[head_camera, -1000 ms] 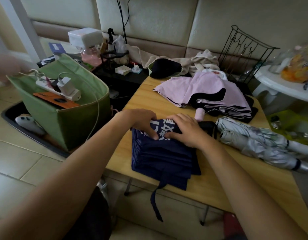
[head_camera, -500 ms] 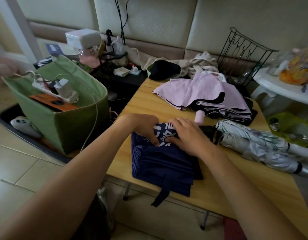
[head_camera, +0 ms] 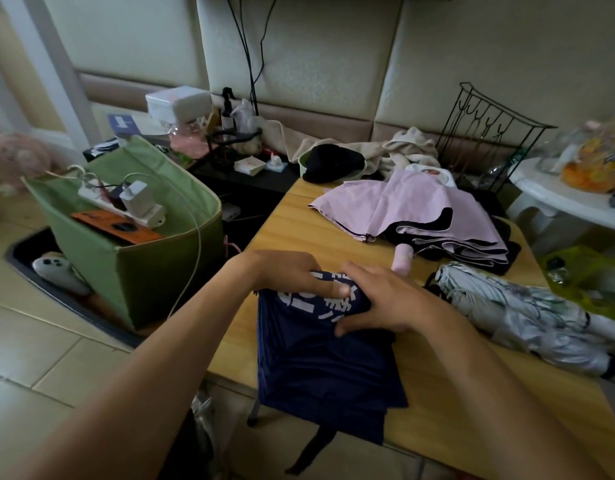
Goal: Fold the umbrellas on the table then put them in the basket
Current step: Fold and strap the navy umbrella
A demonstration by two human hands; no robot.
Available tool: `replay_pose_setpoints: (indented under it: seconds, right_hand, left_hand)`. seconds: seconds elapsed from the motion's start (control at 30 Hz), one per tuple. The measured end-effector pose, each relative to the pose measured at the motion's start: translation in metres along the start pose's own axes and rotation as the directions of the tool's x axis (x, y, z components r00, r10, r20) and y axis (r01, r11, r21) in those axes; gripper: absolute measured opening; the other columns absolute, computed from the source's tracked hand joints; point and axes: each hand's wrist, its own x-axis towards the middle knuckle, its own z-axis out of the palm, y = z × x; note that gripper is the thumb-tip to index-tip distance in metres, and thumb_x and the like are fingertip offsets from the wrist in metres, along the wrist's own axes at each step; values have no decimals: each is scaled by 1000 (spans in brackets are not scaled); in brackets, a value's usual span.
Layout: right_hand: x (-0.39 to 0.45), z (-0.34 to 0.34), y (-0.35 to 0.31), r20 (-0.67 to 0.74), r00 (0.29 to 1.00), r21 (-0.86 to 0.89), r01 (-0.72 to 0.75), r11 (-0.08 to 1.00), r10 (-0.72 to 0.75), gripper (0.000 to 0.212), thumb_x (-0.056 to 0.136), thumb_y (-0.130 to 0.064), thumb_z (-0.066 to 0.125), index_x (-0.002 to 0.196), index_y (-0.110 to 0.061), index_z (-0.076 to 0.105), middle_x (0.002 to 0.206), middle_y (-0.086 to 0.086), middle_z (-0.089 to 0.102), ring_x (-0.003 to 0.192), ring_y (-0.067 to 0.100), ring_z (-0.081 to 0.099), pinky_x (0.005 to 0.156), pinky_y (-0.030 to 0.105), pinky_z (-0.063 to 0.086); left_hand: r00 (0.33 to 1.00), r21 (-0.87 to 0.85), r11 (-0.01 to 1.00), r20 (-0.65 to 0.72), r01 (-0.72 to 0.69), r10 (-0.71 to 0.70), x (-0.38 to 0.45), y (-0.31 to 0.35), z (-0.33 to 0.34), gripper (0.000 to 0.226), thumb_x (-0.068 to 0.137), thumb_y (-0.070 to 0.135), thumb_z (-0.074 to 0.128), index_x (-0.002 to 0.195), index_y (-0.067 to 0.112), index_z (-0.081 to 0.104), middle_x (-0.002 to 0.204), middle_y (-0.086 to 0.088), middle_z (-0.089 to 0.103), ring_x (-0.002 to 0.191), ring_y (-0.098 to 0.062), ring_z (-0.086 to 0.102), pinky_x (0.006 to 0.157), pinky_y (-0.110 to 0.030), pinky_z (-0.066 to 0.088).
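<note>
Both my left hand (head_camera: pixel 292 275) and right hand (head_camera: pixel 385 299) pinch the far printed end of the navy umbrella (head_camera: pixel 326 368), whose pleats run lengthwise back toward me on the table (head_camera: pixel 299 216), while the green basket (head_camera: pixel 153 271) sits off my left hand's side.

Since a second ago the left hand (head_camera: pixel 285 275) has slid right along the far edge of the navy umbrella (head_camera: pixel 319 355), its fingers now overlapping the right hand's (head_camera: pixel 385 299); the right hand's thumb has tucked under a fold of the printed cloth; the strap (head_camera: pixel 313 448) hangs shorter off the near table (head_camera: pixel 472 420) edge.
</note>
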Motion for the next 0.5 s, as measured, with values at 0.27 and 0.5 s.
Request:
replay_pose_setpoints:
  seconds: [0.27,0.5]
  right_hand:
    - [2,-5,-11,-61,996,-142,-71,987,63,52,78,-50,81,108,-27,45,105,-4,62,100,20,59,81,40,43]
    - [12,-1,-2,-183,979,-279,-141,950,91,49,73,-52,77,111,-32,53,99,-5,67,98,25,62,95,50,32]
  left_hand:
    - [999,95,995,-43,9,-5,-3,12,7,52,71,58,86,108,24,72,100,8,75,89,-14,73,85,-36,62]
    - [931,531,839,-353,117,93,5,21,25,51,77,54,79,112,24,56,105,4,62,98,-21,63,72,-32,45]
